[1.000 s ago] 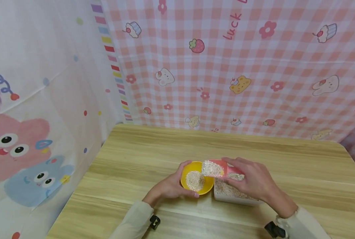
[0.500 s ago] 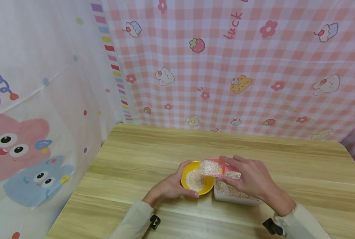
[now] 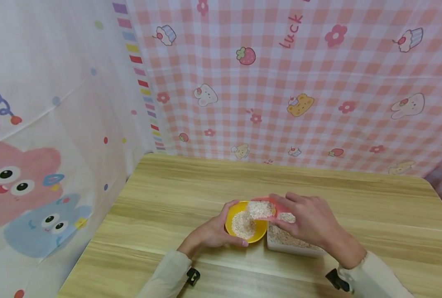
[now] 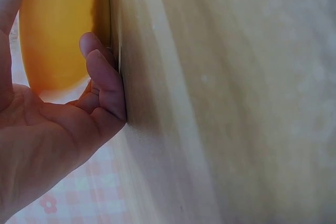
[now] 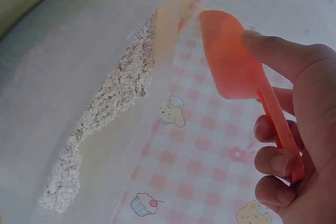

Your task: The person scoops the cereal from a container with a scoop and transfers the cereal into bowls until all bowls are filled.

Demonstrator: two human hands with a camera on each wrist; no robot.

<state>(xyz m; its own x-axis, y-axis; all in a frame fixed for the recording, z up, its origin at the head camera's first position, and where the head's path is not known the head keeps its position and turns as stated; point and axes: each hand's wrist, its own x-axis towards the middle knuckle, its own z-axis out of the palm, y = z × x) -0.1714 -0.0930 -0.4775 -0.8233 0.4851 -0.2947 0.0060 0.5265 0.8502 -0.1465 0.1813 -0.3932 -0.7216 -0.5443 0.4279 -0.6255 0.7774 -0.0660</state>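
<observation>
In the head view my left hand (image 3: 214,231) holds a small yellow bowl (image 3: 259,232) by its side on the wooden table, thumb at the near rim. Oat flakes (image 3: 242,227) lie heaped inside it. My right hand (image 3: 314,216) grips the handle of a pink-orange scoop (image 5: 231,59), its fingers curled round it in the right wrist view. Over the bowl's right edge the scoop is tilted, and oats (image 3: 260,209) fall from its mouth. Below that hand stands a pale rectangular container (image 3: 293,249) of oats, partly hidden. The left wrist view shows the bowl's outer wall (image 4: 58,30).
The container stands just right of the bowl on the wooden table (image 3: 176,186). A pink checked cloth (image 3: 224,74) hangs behind the table's back edge, and a white printed cloth (image 3: 75,124) hangs along the left.
My right hand has moved slightly left with the scoop, further over the bowl. The oats in the bowl have piled up under the falling stream. The left hand and bowl stay in place.
</observation>
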